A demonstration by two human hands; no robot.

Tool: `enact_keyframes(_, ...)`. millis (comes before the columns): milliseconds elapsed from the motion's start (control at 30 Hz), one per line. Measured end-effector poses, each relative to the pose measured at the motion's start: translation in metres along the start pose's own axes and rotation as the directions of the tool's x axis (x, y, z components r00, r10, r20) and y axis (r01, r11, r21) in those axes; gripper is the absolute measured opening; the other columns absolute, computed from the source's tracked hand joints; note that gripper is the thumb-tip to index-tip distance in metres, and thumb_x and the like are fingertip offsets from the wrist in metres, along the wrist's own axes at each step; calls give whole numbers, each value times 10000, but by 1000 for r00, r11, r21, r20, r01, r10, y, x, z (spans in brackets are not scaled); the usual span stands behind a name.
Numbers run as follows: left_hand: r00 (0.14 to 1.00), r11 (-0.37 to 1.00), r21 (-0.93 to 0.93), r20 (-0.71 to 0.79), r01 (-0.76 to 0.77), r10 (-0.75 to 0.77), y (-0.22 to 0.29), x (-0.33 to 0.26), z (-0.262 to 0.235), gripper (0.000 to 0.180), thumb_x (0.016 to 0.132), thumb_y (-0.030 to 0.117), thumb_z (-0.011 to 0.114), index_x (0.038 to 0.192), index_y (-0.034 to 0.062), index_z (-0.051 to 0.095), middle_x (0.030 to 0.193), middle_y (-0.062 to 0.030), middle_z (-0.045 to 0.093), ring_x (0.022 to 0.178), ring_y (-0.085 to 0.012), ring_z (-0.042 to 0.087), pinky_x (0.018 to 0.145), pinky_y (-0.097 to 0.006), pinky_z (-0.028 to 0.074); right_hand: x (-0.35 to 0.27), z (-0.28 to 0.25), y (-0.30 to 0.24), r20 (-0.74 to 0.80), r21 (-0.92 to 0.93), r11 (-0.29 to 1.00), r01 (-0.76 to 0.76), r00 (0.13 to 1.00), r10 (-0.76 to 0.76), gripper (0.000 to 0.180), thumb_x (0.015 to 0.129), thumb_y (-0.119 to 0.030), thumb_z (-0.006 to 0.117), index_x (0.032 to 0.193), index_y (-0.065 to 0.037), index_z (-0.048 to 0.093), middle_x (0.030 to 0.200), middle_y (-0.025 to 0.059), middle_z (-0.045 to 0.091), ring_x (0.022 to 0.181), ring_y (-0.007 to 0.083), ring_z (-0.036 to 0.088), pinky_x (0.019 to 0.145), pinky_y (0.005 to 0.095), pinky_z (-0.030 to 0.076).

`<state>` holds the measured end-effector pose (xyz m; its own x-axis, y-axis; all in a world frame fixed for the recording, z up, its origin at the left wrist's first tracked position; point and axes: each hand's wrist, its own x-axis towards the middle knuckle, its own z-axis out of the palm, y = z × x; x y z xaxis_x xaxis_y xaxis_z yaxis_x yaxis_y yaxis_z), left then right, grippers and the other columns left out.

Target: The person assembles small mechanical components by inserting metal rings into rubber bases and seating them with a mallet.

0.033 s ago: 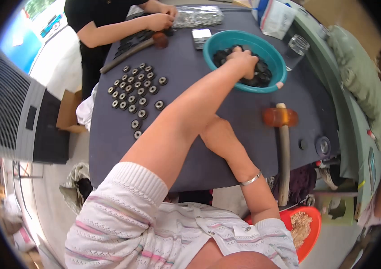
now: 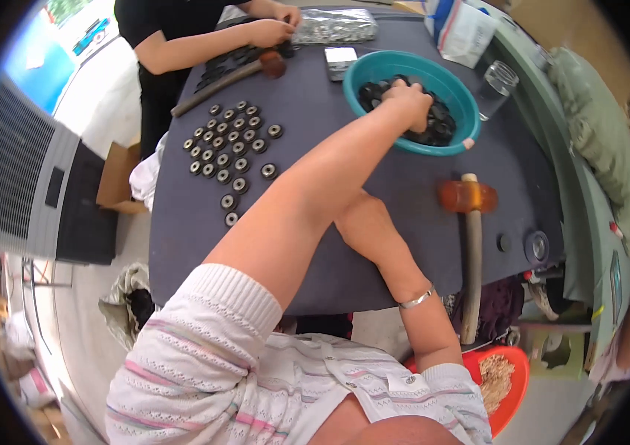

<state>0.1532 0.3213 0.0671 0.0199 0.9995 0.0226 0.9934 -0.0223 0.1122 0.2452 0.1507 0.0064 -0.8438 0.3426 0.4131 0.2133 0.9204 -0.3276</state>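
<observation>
My left hand [image 2: 410, 104] reaches into a teal plastic basin [image 2: 471, 111] at the far right of the table. Its fingers curl down among loose black round parts [image 2: 443, 126], and the fingertips are hidden in the pile. My right hand [image 2: 365, 224], with a silver bracelet at the wrist, is over the near middle of the table. Its fingers disappear behind my left forearm, so what they hold does not show. Left of that forearm stand several black rollers with metal centres [image 2: 235, 136], in loose rows.
A mallet with an amber head [image 2: 468, 196] overlaps the table's near edge. Beside it lie a single black disc [image 2: 504, 242] and a tape roll [image 2: 536, 247]. A glass jar [image 2: 498, 78] stands right of the basin. Across the table, another person's hands [image 2: 274, 31] work near a second mallet [image 2: 272, 64].
The whole view has shifted slightly, so the table's things sit a little further right. My left hand stays in the basin, and my right hand remains behind the left forearm.
</observation>
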Motion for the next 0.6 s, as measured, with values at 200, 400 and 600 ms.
enact_keyframes(200, 993, 997, 83, 119, -9, -1, 2, -8, -11, 480, 739, 285, 672, 1204, 191, 605, 1312, -107, 487, 1199, -349, 471, 949, -407, 454, 1, -10, -2, 26, -3, 996, -85, 996, 85, 182, 724, -26, 588, 904, -8, 608, 924, 139, 546, 823, 311, 595, 696, 412, 516)
enact_keyframes(400, 998, 996, -76, 41, -52, 55, -4, -5, 1, 361, 721, 210, 631, 1079, 211, 675, 1132, -82, 630, 1080, -251, 591, 878, -378, 485, -5, -3, 5, -20, -15, 997, -75, 997, 75, 152, 693, -26, 611, 841, 0, 591, 876, 143, 541, 752, 315, 599, 638, 404, 520)
enact_keyframes(600, 991, 750, -654, -3, 101, -136, -23, -3, 0, 199, 662, 81, 665, 851, 130, 704, 797, -92, 682, 628, -216, 663, 497, -348, 563, -7, -2, 0, -43, 13, 997, -81, 996, 81, 133, 694, -53, 624, 805, -1, 571, 827, 146, 516, 719, 320, 588, 623, 418, 511)
